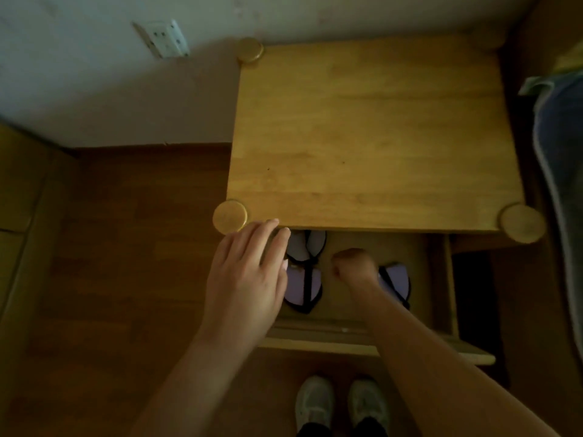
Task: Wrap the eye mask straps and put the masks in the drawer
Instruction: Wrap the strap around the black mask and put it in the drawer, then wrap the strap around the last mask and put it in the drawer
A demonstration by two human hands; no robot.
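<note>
The drawer of the wooden nightstand is pulled open toward me. Inside lie pale purple eye masks with black edges and straps: one at the left with a strap wrapped around it, another at the right, partly hidden by my right wrist. My left hand hovers open over the drawer's left edge, fingers apart, holding nothing. My right hand is down in the drawer between the masks, fingers curled in; I cannot tell whether it grips anything.
The nightstand top is bare wood with round corner posts. A bed with blue bedding stands at the right. A wall socket is on the wall at the left. My shoes stand on the wooden floor below the drawer front.
</note>
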